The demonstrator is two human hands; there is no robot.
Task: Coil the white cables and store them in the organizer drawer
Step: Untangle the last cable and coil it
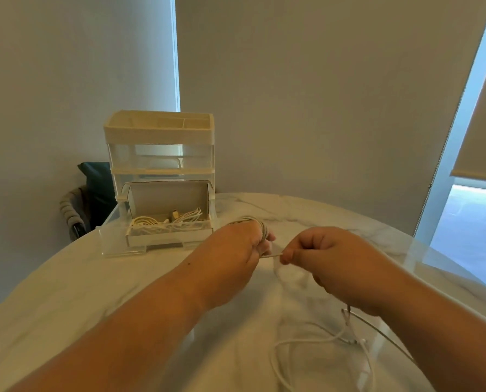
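Toward the far left edge of the marble table point(66, 292) stands a clear plastic organizer point(159, 154). Its bottom drawer point(123, 247) is pulled open. Inside sits an open cardboard box point(168, 198) holding several stored white cables point(162, 223), loosely bundled. The tray on top looks empty; what is in the upper drawer is unclear.

Right of the drawer, the left hand point(236, 250) is curled, with a coil of white cable point(261, 227) wound round its fingers. A short taut stretch point(271, 256) runs from it to the right hand point(329, 256), which pinches it between thumb and forefinger with the other fingers clenched.

Near the near right edge lies a loose white cable point(307, 343), sprawled in open loops.

These cables look light, thin and limp, probably a little springy, so a coil will likely loosen unless it is kept pinched across its turns. The loose one is best taken near a plug end.
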